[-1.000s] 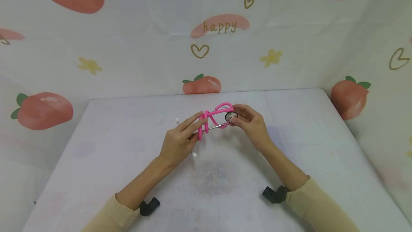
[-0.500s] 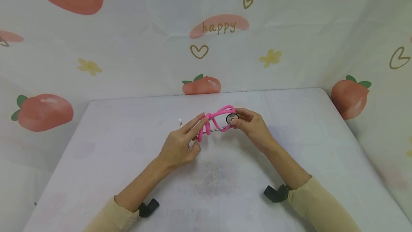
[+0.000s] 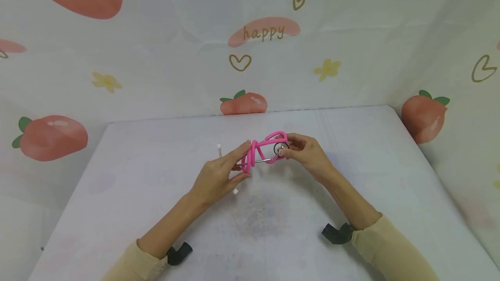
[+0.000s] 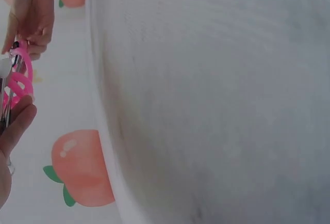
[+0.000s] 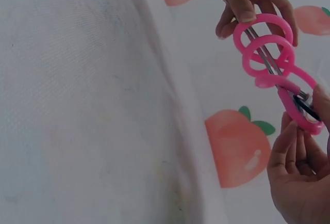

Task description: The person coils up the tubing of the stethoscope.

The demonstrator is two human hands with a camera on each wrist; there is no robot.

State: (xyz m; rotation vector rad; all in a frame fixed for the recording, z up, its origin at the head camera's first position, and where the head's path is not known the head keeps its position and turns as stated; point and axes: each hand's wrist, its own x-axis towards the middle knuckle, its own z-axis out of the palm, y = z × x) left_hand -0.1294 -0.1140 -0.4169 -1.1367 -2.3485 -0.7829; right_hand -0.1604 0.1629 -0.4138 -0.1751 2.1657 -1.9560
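Note:
A pink stethoscope [image 3: 253, 155] is held up between both hands over the table, its tubing wound in loops around the metal ear tubes [image 5: 268, 59]. My left hand [image 3: 212, 179] pinches the wound loops between thumb and fingers at the earpiece end. White ear tips stick out on either side of it, one earpiece [image 3: 219, 147] at the back and another ear tip [image 3: 235, 191] in front. With thumb and fingers, my right hand [image 3: 312, 157] grips the round chest piece [image 3: 280, 149] and the tubing bend beside it. The right palm partly hides that end in the right wrist view.
Beneath the hands is a white-covered table [image 3: 156, 220] with a greyish smudge [image 3: 258, 216] near the middle. A printed backdrop [image 3: 175, 55] with peaches and flowers rises behind it. Black angled pieces [image 3: 180, 254] sit by both sleeve cuffs.
Both hands and the stethoscope have come slightly lower, toward the person. The left thumb moved away from the loops, then back to their near side. The right hand keeps its grip.

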